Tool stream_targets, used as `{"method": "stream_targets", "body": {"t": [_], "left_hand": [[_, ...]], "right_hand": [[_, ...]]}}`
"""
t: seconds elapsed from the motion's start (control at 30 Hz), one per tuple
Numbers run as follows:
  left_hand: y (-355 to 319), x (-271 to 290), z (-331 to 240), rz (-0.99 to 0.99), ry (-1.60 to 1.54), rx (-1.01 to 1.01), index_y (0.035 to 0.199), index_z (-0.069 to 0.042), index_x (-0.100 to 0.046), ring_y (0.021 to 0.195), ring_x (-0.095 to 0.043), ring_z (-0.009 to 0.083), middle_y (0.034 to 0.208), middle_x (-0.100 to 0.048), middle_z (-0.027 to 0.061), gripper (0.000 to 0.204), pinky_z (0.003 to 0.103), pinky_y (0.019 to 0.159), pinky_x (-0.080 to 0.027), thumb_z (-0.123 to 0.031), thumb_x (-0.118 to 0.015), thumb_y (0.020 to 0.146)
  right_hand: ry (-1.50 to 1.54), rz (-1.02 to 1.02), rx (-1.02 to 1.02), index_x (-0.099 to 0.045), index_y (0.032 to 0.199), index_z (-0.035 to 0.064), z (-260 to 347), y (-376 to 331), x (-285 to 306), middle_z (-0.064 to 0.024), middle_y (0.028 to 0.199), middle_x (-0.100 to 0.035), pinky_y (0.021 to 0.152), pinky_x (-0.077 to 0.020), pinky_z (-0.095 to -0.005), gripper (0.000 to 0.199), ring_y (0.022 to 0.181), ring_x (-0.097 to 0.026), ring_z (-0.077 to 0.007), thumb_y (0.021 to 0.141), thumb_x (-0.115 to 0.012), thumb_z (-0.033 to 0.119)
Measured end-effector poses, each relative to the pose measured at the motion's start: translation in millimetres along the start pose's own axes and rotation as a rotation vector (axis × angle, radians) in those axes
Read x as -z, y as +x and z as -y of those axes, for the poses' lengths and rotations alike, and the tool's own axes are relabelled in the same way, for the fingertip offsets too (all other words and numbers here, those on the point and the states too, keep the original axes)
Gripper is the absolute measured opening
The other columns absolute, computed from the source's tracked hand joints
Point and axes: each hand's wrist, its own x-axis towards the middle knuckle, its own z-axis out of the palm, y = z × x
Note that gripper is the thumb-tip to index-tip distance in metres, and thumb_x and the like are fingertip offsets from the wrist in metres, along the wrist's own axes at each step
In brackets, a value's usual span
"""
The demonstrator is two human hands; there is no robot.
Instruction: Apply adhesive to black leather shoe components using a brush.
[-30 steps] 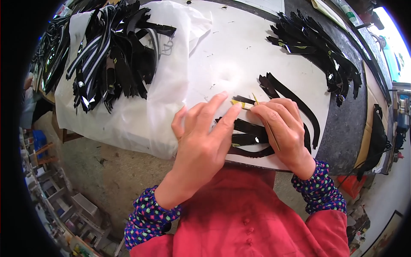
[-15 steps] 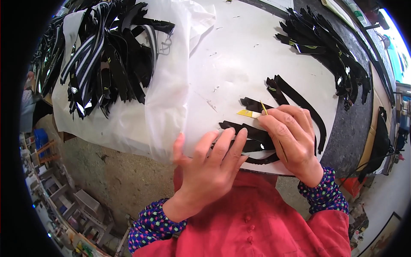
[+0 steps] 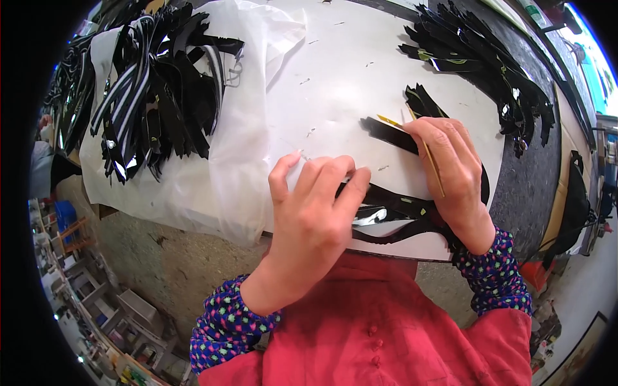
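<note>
The right hand [image 3: 452,151] pinches a slim yellow-brown stick [image 3: 434,168], slanting far-left to near-right along the hand's left side; a thin yellow tip [image 3: 389,120] points left beyond the fingertips. This hand sits farther away than half a second ago. The left hand [image 3: 314,212] curls loosely over glossy black strips [image 3: 400,201], its grip unclear.

Over to the near right now, to black strips [image 3: 402,204], bunched together, left ends partly covered, catching a bright silvery glint and bowing along the near side. Just beyond, on to a single dark strip [image 3: 386,132], lying aslant, ragged end to the left, right end hidden. And up with a thin tan stick [image 3: 432,164], held tilted from far left to near right, near a narrow yellow piece [image 3: 389,121], pointing left.
</note>
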Motion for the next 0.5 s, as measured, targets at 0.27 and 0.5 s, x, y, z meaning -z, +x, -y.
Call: {"method": "stream_targets", "body": {"t": [0.27, 0.5], "left_hand": [[21, 9, 1, 0.159, -0.097, -0.012, 0.094, -0.012, -0.057, 0.091, -0.056, 0.0178, 0.092, -0.056, 0.0008, 0.012, 0.039, 0.092, -0.035, -0.008, -0.065, 0.086], [40, -12, 12, 0.050, -0.054, -0.050, 0.095, -0.010, -0.056, 0.089, -0.055, 0.0212, 0.094, -0.056, 0.0031, 0.013, 0.035, 0.083, -0.039, -0.008, -0.067, 0.087]], "right_hand": [[0.361, -0.061, -0.294, -0.063, 0.110, -0.0038, 16, -6, 25, -0.0153, 0.104, -0.065, 0.066, -0.0538, -0.0284, 0.024, 0.078, -0.066, -0.0202, 0.089, -0.062, -0.014], [0.425, -0.012, -0.337, -0.062, 0.110, -0.0017, 31, -9, 30, -0.0134, 0.101, -0.061, 0.063, -0.0486, -0.0273, 0.026, 0.071, -0.058, -0.0166, 0.087, -0.069, -0.009]]}}
